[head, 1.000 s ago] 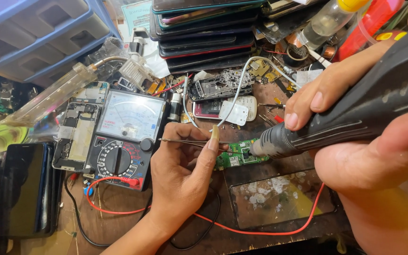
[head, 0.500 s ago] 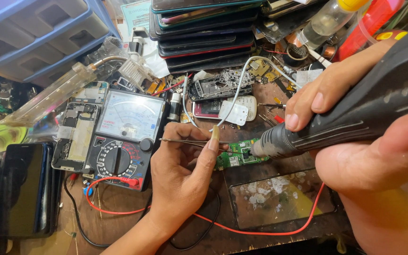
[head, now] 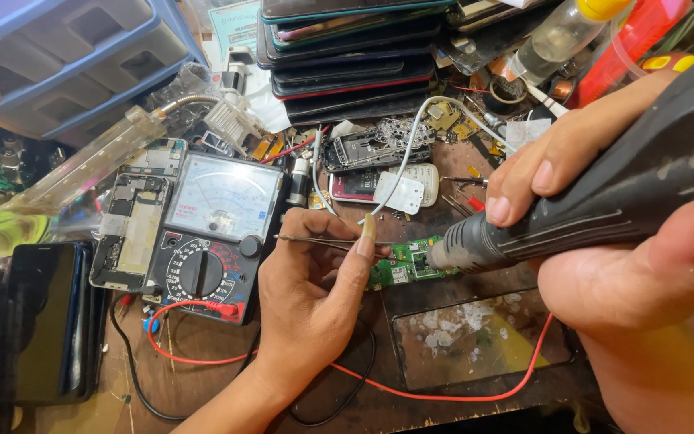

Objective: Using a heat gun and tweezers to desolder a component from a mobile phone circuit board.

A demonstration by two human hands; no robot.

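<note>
Board: my left hand (head: 307, 293) pinches tweezers (head: 323, 240) onto the small green circuit board (head: 402, 264); light, fragile
Tool: right hand (head: 604, 233) wraps the hot-air handpiece (head: 596, 201); hold board edges only

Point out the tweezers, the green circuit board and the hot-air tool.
tweezers (head: 315, 239), head view, on the thin metal shaft.
green circuit board (head: 402, 264), head view, on its bare green face.
hot-air tool (head: 604, 201), head view, on the dark ribbed body.

Hot-air handle (head: 604, 193) rear and right wrist beyond frame edge
</note>
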